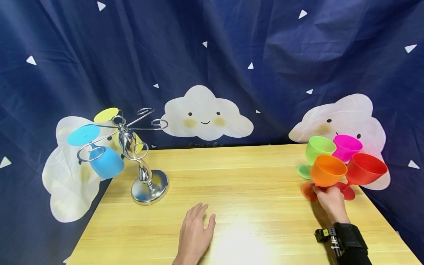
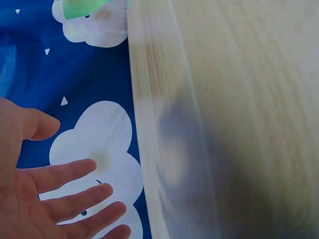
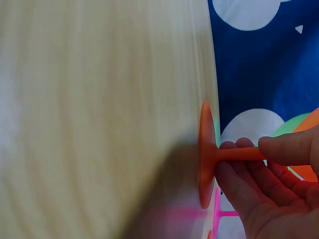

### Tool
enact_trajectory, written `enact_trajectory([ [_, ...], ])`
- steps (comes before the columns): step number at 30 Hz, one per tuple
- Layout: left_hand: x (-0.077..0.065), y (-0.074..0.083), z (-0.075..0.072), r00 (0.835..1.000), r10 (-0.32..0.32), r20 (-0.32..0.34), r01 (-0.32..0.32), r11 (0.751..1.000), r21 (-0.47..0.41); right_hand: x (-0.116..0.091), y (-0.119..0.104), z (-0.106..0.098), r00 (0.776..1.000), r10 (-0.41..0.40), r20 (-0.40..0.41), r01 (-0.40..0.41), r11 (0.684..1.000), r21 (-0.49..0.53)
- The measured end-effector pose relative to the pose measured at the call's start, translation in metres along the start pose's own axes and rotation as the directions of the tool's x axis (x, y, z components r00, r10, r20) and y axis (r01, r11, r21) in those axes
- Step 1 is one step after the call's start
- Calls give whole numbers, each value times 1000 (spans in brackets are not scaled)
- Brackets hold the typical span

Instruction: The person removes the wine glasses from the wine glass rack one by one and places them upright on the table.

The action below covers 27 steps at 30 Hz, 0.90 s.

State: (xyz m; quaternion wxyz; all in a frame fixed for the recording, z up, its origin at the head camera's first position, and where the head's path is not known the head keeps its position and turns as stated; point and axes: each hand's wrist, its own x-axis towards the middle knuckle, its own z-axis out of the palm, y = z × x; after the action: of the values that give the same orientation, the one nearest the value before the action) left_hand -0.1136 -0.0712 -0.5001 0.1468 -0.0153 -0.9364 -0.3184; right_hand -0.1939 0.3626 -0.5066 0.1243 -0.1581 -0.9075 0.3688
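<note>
My right hand (image 1: 332, 203) holds the orange goblet (image 1: 327, 172) by its stem. In the right wrist view, thumb and fingers pinch the stem (image 3: 244, 154) just above the round foot (image 3: 205, 164); whether that foot touches the table I cannot tell. Close around it stand a green goblet (image 1: 318, 150), a magenta goblet (image 1: 346, 147) and a red goblet (image 1: 366, 170). My left hand (image 1: 195, 233) is over the front middle of the table, fingers extended and spread, holding nothing.
A chrome goblet rack (image 1: 144, 173) with curled arms stands at the table's left. A blue goblet (image 1: 107, 163) hangs upside down on it, with a yellow goblet (image 1: 106, 115) behind. A navy curtain (image 1: 232, 29) with cloud prints hangs behind the wooden table (image 1: 232, 176).
</note>
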Motion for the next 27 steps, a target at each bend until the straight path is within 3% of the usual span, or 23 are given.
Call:
enact_trajectory([
  [10, -3, -2, 1, 1000, -9, 20, 9, 1000, -6, 7, 10, -7, 1000, 8, 8, -8, 999, 32],
  [19, -3, -3, 2, 1000, -3, 20, 3, 1000, -18, 13, 12, -10, 997, 69, 29, -70, 996, 54],
  [27, -4, -3, 3, 999, -8, 33, 9, 1000, -25, 16, 17, -12, 998, 58, 40, -61, 996, 66],
])
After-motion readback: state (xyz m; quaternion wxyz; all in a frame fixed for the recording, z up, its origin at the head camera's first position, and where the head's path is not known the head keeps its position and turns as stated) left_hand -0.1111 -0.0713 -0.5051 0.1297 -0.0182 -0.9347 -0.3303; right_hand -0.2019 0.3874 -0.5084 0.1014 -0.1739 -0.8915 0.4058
